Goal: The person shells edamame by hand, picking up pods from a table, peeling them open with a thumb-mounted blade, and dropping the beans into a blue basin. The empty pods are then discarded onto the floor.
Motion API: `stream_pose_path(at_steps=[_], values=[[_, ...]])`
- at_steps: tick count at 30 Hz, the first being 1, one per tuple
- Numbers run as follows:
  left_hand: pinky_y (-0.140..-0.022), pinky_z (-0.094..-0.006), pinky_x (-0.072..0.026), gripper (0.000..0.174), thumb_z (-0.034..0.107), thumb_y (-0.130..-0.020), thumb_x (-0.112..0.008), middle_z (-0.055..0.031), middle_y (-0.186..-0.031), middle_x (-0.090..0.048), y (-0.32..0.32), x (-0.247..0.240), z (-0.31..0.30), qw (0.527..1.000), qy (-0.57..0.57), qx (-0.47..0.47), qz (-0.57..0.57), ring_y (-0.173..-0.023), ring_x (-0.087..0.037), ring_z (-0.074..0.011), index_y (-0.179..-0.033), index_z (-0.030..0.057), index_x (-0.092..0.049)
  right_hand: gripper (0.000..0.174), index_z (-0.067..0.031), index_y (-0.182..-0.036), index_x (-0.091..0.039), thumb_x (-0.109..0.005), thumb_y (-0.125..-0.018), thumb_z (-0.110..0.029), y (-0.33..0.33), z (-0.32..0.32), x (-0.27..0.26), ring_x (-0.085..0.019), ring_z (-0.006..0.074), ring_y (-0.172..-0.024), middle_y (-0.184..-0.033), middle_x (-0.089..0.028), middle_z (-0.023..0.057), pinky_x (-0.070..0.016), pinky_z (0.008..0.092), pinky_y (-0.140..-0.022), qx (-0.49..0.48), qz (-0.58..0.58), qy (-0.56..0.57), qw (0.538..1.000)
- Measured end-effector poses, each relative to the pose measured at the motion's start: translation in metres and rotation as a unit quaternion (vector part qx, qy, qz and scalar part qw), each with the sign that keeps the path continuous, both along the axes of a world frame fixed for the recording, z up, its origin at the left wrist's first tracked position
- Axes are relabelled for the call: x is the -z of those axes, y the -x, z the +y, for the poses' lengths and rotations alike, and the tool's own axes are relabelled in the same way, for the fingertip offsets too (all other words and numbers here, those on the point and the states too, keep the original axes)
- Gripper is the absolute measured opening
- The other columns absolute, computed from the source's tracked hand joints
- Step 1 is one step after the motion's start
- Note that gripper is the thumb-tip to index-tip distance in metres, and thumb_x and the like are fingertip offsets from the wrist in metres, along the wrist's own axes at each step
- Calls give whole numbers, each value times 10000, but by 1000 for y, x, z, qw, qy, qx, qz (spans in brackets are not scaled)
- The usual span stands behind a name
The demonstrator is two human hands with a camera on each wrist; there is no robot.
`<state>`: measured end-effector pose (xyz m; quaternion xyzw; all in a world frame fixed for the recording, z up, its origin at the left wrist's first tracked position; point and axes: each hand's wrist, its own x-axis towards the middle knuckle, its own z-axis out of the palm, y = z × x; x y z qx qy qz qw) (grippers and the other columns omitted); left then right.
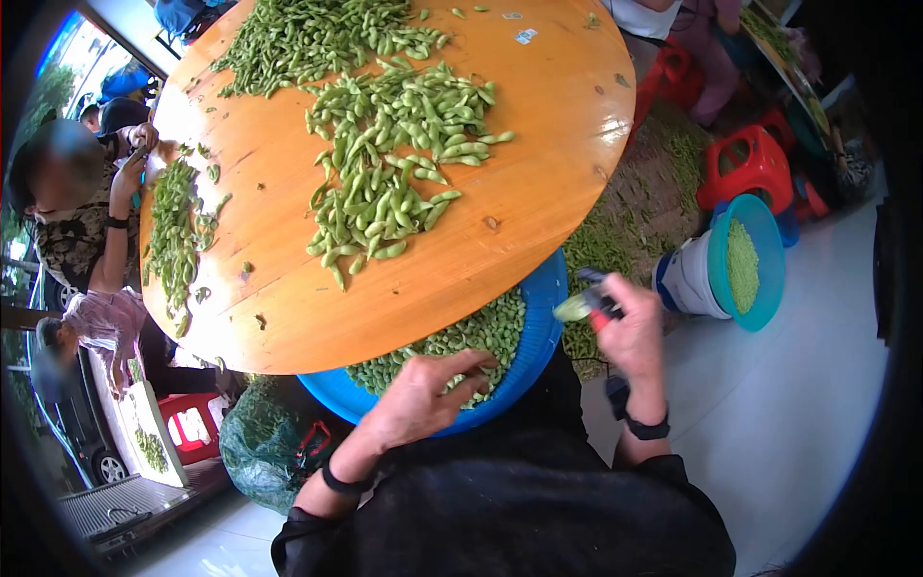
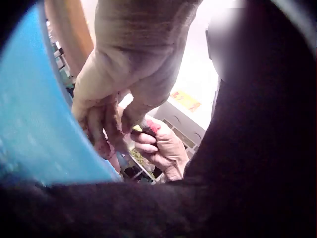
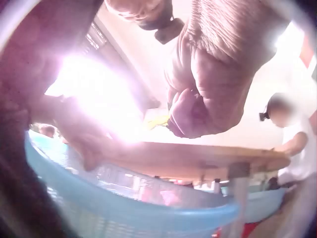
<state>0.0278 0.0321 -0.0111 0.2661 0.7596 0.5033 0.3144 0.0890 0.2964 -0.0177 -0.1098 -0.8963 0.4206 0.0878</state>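
My left hand (image 1: 418,399) hangs over the front of a blue plastic basket (image 1: 544,308) of shelled green beans (image 1: 495,322), its fingers loosely bent and reaching rightward. To the right of the basket, my right hand (image 1: 630,332) is raised and grips a small red-and-black hand tool (image 1: 598,320), blurred in the head view. A green pod (image 1: 572,309) shows at the tool's left side. In the left wrist view, the right hand (image 2: 166,151) is curled round the tool (image 2: 151,127), behind the left hand's fingers. The curled right hand (image 3: 208,99) hides most of the tool in the right wrist view.
A round wooden table (image 1: 548,173) overhangs the basket and bears piles of soybean pods (image 1: 385,163). To the right stand a teal basin (image 1: 772,260) of green bits on a white bucket (image 1: 683,279), and a red stool (image 1: 745,163). Other people (image 1: 72,231) sit around.
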Motion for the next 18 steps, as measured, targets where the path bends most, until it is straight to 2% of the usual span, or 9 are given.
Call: stream_pose_path(at_steps=[1,2,3,5,7,10,13,17,18], values=[[-741,-352,-537,261,-56,-840,-575,-148,-894,-704,6,-7,-6,999,-27,11,46,-814,-697,-278,-1087,-1,-635,159,21,-909,-601,-612,-757,69,-1,11,-4,-615,287,-672,-764,-592,169,-457,385,-575,57,-23,-79,995],[-795,-302,-537,235,-99,-820,-596,-112,-901,-721,12,-13,-10,994,16,-68,89,-864,-704,-201,-1014,-4,-688,179,25,-928,-607,-611,-755,74,-5,27,5,-611,329,-692,-771,-594,176,-465,401,-602,62,-6,-146,987],[-767,-301,-539,228,-81,-824,-602,-113,-874,-711,25,-15,-15,981,48,-103,157,-851,-703,-207,-1023,-4,-682,200,29,-947,-612,-610,-753,79,-7,38,13,-607,370,-712,-778,-595,184,-473,417,-629,67,12,-214,975],[-673,-344,-520,207,-47,-826,-611,-142,-800,-640,53,-12,-18,935,92,-169,296,-747,-672,-265,-1018,-7,-676,259,34,-977,-617,-579,-727,91,-8,38,9,-586,424,-775,-835,-598,205,-473,444,-682,72,5,-203,977],[-645,-417,-501,248,-27,-808,-590,-147,-844,-565,72,-6,-21,894,139,-171,390,-755,-615,-334,-1047,7,-646,305,43,-990,-608,-546,-695,90,-7,29,6,-586,412,-805,-878,-579,216,-465,443,-689,48,27,-152,987],[-650,-427,-488,247,-5,-805,-612,-131,-868,-558,81,-2,-16,874,222,-161,401,-789,-607,-333,-1048,23,-642,366,41,-1004,-587,-495,-651,67,-4,19,12,-555,391,-765,-846,-519,191,-460,418,-679,28,33,-133,990],[-671,-416,-492,240,-4,-795,-627,-114,-862,-554,81,6,-15,842,216,-175,462,-772,-604,-326,-1030,40,-646,360,24,-989,-578,-480,-643,45,5,0,4,-526,315,-687,-804,-484,153,-452,369,-643,-10,44,-56,997],[-666,-371,-498,239,-3,-773,-663,-95,-851,-569,76,2,-13,866,104,-194,449,-732,-593,-286,-1006,44,-636,285,16,-976,-592,-548,-697,58,15,-22,5,-495,229,-613,-760,-502,104,-414,313,-578,-107,33,76,991],[-647,-347,-492,224,1,-768,-680,-82,-827,-580,71,-1,-11,900,80,-224,364,-701,-585,-246,-983,36,-625,262,18,-969,-595,-555,-712,51,18,-30,2,-487,199,-607,-752,-499,90,-405,303,-567,-122,38,98,987]])
